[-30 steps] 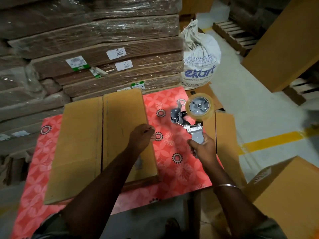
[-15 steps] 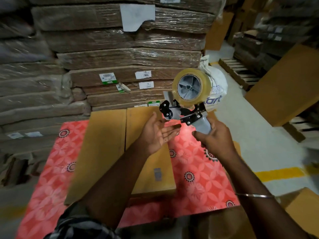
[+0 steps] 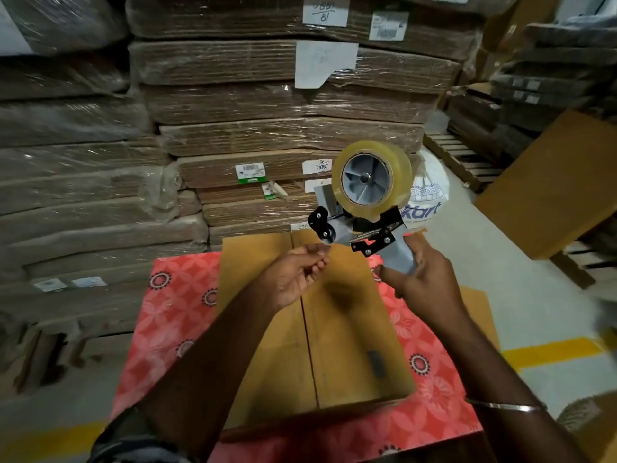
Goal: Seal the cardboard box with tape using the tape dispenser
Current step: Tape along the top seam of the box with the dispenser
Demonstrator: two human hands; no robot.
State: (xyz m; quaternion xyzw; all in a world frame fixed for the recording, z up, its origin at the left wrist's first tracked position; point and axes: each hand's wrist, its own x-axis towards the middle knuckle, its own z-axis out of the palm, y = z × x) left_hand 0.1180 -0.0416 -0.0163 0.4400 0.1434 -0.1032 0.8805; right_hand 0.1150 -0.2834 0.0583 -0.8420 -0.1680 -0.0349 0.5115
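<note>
Head view: right hand (image 3: 424,279) grips the dispenser (image 3: 364,208) above the box (image 3: 334,329); left hand (image 3: 293,275) pinches at its front edge.

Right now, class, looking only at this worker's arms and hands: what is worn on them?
Both forearms are bare and neither hand is gloved. The right wrist carries a thin silver-coloured metal bangle. The left arm shows a dark sleeve bunched at the frame's lower edge; its pattern is too dim to tell. No rings or watch show.
</note>
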